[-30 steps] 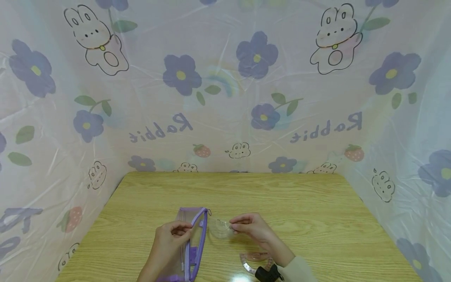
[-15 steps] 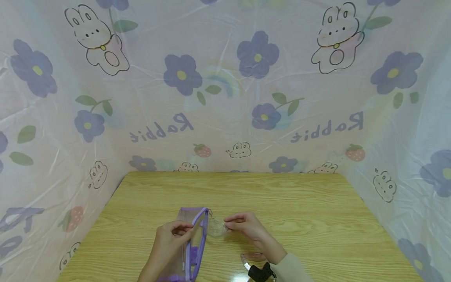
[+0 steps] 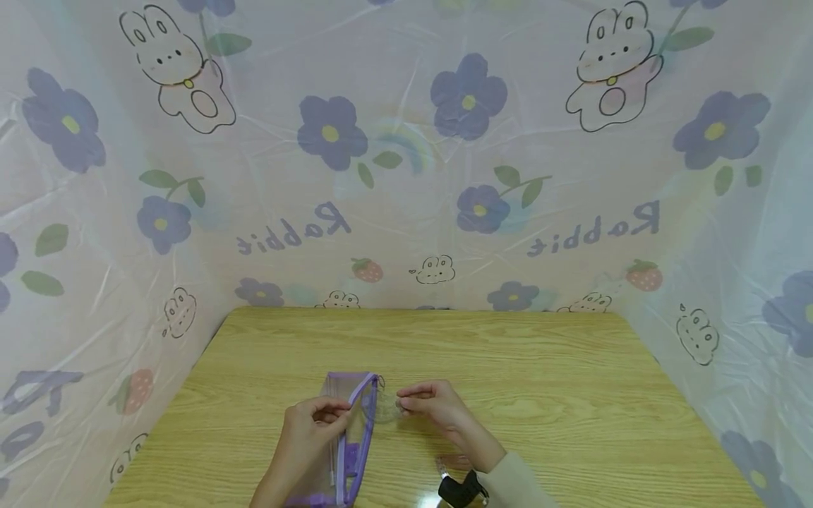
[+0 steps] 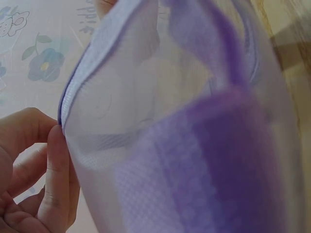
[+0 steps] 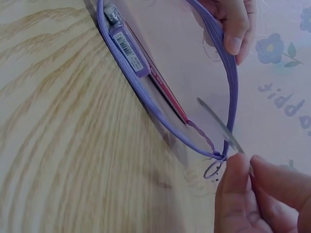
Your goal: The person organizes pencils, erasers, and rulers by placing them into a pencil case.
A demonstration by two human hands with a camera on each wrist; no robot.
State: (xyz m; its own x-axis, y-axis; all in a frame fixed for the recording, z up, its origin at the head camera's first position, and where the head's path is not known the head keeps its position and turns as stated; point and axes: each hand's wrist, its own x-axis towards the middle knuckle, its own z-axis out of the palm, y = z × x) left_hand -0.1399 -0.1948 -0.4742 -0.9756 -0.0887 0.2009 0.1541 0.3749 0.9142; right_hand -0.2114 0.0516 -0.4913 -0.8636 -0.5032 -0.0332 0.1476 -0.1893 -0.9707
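Observation:
A see-through pencil pouch (image 3: 367, 439) with purple zipper edging lies on the table, its mouth spread wide. My left hand (image 3: 315, 426) pinches one zipper edge between thumb and fingers. My right hand (image 3: 440, 415) pinches a clear protractor (image 3: 383, 408) by one end. Seen edge-on in the right wrist view, the protractor (image 5: 217, 119) reaches into the pouch mouth beside the zipper end. Inside the pouch are a purple block with a barcode label (image 5: 127, 47) and a slim red stick-like thing (image 5: 167, 94). A purple block (image 4: 228, 165) looms blurred in the left wrist view.
A pinkish see-through protractor (image 3: 454, 462) lies on the table (image 3: 571, 402) near the right forearm, partly covered by the black wrist camera (image 3: 461, 489). A ring pull (image 5: 213, 169) hangs at the pouch's zipper end. Printed curtains (image 3: 406, 169) enclose the table's back and sides.
My right hand has moved left with the clear protractor, whose far end now overlaps the pouch mouth. The left hand keeps its pinch on the zipper edge.

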